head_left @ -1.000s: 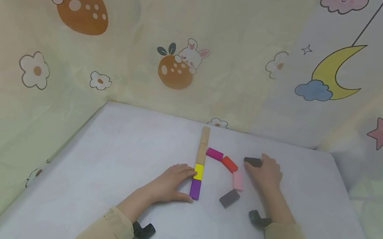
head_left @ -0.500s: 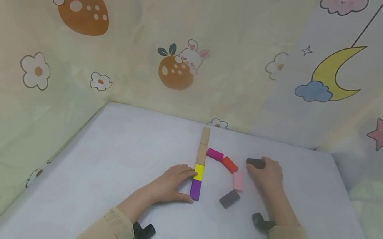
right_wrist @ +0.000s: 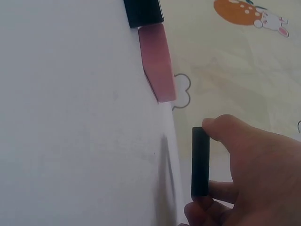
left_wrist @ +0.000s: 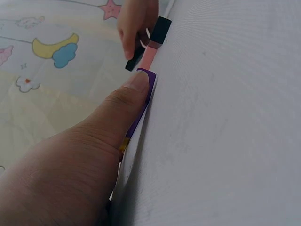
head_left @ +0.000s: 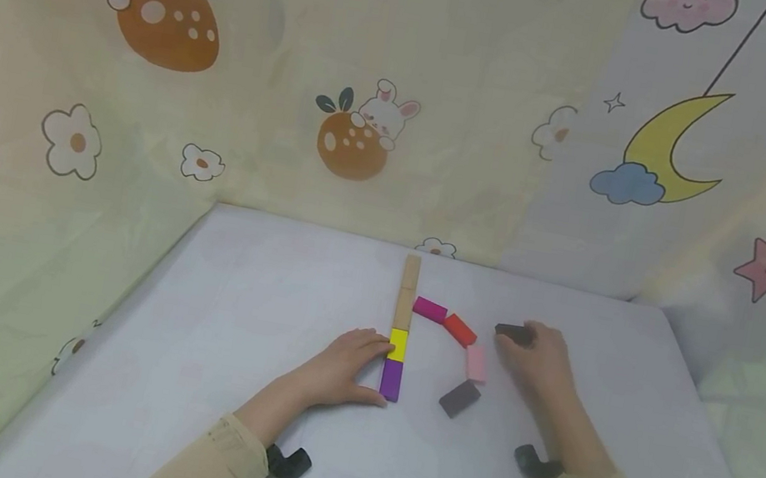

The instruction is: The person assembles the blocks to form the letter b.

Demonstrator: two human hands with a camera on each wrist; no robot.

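Observation:
My left hand point(head_left: 381, 369) lies flat on the white table point(head_left: 242, 351), its fingers touching a yellow block point(head_left: 397, 344) and its thumb against a purple block point(head_left: 391, 379). These two end a straight line that continues into two wooden blocks point(head_left: 407, 290). To the right, a magenta block point(head_left: 429, 308), a red block point(head_left: 460, 329), a pink block point(head_left: 476, 362) and a grey block point(head_left: 459, 397) curve toward me. My right hand point(head_left: 520, 347) pinches a black block point(head_left: 509, 331) by its ends, just right of the red one. The right wrist view shows this black block point(right_wrist: 200, 162) held between thumb and finger.
Printed cloth walls point(head_left: 378, 86) with rabbits, a moon and stars enclose the table on three sides. The table's left half and the near strip in front of my arms carry no blocks.
My right hand has drawn the black block slightly to the right and toward me. The left hand and the other blocks have not moved.

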